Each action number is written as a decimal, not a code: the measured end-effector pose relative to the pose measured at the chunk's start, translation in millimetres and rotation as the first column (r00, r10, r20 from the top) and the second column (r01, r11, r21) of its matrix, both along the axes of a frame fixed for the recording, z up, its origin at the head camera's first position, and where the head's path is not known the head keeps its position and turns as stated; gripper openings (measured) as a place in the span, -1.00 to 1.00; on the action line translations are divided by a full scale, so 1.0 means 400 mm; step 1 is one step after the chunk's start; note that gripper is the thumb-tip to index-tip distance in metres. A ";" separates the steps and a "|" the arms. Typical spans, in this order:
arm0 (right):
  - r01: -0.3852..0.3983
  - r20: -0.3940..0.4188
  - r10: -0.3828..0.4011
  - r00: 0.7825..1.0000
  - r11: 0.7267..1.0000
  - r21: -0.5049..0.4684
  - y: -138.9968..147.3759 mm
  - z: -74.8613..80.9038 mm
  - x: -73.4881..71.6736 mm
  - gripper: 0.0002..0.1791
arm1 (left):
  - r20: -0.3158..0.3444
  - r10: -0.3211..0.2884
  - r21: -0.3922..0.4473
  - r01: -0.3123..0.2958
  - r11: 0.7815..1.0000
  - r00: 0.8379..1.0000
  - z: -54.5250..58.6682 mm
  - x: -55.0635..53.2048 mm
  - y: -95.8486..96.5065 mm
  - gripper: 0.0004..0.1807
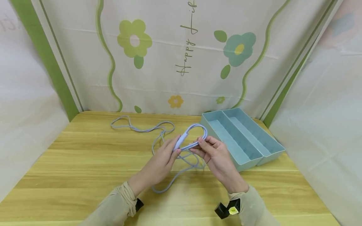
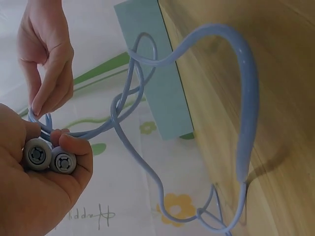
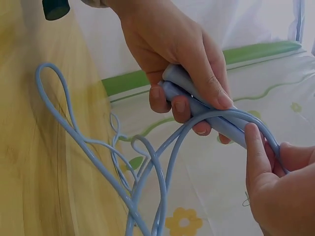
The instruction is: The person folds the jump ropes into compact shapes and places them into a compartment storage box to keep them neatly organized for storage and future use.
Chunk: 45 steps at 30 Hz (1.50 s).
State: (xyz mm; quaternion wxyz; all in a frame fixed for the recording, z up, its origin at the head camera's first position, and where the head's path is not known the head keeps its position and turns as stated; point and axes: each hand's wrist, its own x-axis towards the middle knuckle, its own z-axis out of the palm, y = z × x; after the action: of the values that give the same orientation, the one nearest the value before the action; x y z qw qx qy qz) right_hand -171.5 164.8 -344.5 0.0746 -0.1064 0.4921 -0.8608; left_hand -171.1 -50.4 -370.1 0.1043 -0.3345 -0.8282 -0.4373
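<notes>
A light blue jump rope is held between both hands over the table. My left hand grips its two handles side by side, and their round ends poke out of the fist in the left wrist view. Facing it, my right hand pinches the doubled cord between thumb and fingers, where it bends in a loop beyond the handles. The remaining cord hangs below the hands and trails in loose, tangled loops over the tabletop toward the back left.
Two long blue-green bins stand side by side at the back right, close beyond my right hand. The wooden table is enclosed by a patterned cloth behind and pale sheets at both sides.
</notes>
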 end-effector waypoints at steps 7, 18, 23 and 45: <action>0.010 0.020 -0.010 1.000 1.000 -0.005 -0.003 -0.002 -0.002 -0.83 | -0.003 0.003 -0.101 -0.003 0.995 1.000 -0.001 0.004 -0.002 -0.42; 0.027 0.035 -0.026 0.999 0.999 -0.036 -0.008 -0.006 -0.004 -0.87 | -0.126 0.029 -0.176 -0.051 0.983 0.992 -0.004 -0.003 -0.004 -0.44; 0.030 0.037 -0.028 0.999 0.998 -0.050 -0.010 -0.008 -0.003 -0.87 | -0.245 0.035 -0.197 -0.085 0.977 0.969 -0.004 -0.007 -0.007 -0.47; 0.072 -0.028 -0.070 0.997 0.996 0.059 -0.009 -0.013 -0.005 -0.85 | -0.135 -0.008 -0.129 -0.010 0.992 0.991 0.003 -0.006 -0.014 -0.47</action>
State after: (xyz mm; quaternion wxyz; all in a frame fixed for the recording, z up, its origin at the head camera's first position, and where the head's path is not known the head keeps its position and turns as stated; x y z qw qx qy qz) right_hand -173.5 161.0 -349.5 0.0408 -0.0977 0.5220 -0.8464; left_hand -173.5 -56.2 -368.7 0.1386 -0.3691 -0.8460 -0.3590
